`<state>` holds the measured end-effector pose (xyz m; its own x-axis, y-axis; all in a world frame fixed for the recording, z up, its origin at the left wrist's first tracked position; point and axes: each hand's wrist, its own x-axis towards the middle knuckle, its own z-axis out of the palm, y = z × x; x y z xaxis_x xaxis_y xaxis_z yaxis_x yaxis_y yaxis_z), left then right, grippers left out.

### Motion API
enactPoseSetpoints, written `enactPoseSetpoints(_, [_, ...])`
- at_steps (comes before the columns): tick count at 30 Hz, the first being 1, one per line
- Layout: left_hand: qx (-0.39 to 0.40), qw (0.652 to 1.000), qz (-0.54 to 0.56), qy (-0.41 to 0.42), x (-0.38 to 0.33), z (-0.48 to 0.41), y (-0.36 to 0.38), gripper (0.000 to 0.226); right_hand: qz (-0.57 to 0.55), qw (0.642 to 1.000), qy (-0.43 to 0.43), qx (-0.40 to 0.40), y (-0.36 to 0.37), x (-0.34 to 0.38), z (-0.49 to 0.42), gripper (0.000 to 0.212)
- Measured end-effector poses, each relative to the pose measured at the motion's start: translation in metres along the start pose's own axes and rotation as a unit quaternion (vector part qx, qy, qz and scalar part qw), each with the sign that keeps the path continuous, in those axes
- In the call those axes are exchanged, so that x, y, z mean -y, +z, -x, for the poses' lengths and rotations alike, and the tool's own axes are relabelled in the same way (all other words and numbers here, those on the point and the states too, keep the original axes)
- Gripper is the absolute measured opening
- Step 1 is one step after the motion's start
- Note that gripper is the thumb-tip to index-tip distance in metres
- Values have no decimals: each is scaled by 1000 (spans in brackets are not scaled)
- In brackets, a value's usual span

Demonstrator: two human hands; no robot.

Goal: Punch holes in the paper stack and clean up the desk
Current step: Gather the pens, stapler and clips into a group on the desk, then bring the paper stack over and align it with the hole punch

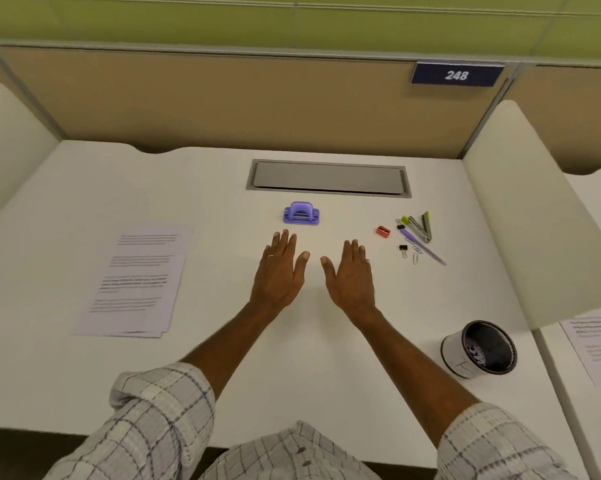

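Plaid sleeves (160,407) over white desk (84,188)

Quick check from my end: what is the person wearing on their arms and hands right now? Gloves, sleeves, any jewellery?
No gloves: both hands are bare. The left hand has a thin gold-coloured ring on one finger; the right hand shows none. Both sleeves belong to a pale plaid shirt with dark grid lines, rolled up near the elbows, forearms uncovered.

A dark blue sign (457,74) on the top edge of the tan partition (223,98) reads "248" in white slanted digits — the only legible text. The printed lines on the paper stack (136,282) at the left are too blurred to read.
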<state>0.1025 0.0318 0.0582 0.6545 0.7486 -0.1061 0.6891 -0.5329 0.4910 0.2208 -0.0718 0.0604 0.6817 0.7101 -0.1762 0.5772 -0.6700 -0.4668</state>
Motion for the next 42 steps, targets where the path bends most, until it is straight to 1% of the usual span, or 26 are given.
enactPoseSetpoints(11, [-90, 994, 13, -63, 109, 58, -56, 65, 9, 995, -102, 22, 57, 100, 32, 75])
enactPoseSetpoints(18, [-109, 992, 17, -69, 183, 83, -96, 63, 17, 991, -127, 27, 98, 173, 55, 74])
enactPoseSetpoints(25, [-108, 992, 10, -70, 269, 101, -131, 69, -9, 990, -138, 19, 143, 248, 81, 73])
enactPoseSetpoints(30, [-57, 994, 4, -95, 321, 114, -142, 78, -7, 988, -147, 45, 175, 281, 99, 72])
enactPoseSetpoints(34, [-26, 992, 13, -126, 350, 122, -142, 81, -2, 985, -156, 70, 195, 292, 99, 72])
enactPoseSetpoints(36, [-18, 990, 16, -138, 359, 127, -139, 82, -27, 986, -143, 87, 204, 294, 96, 71])
enactPoseSetpoints(39, [-4, 989, 21, -148, 368, 132, -133, 82, -98, 988, -55, 104, 212, 295, 88, 69])
enactPoseSetpoints(42, [4, 989, 18, -146, 373, 132, -128, 79, -135, 986, 22, 95, 217, 293, 78, 68])
